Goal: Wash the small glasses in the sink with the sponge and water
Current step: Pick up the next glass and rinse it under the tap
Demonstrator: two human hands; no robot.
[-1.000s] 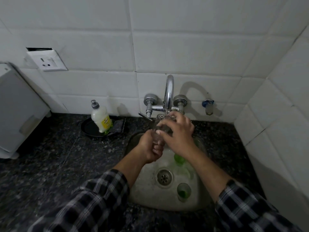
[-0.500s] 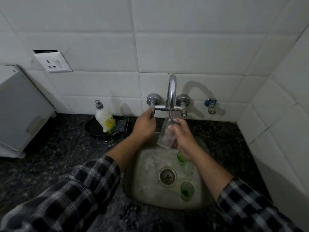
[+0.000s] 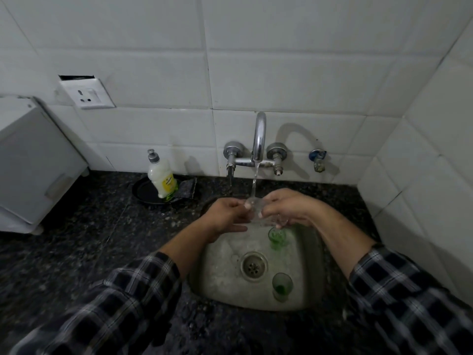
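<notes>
White-tiled wall (image 3: 281, 73), black speckled counter (image 3: 76, 252), small steel sink (image 3: 220, 272).
A small clear glass (image 3: 256, 213) is gripped by the left hand (image 3: 225, 216) and right hand (image 3: 289, 208) under the chrome tap (image 3: 259, 134); one small green glass (image 3: 277, 237) is stood just below the grip, another green glass (image 3: 282, 284) farther below.

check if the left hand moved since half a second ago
Yes. The left hand has come off the tap's left handle and moved down and right to hold the clear glass under the water stream.

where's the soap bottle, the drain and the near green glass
soap bottle (image 3: 163, 179), head view, on its white body
drain (image 3: 253, 265), head view, on its strainer
near green glass (image 3: 281, 287), head view, on its green bottom
</notes>
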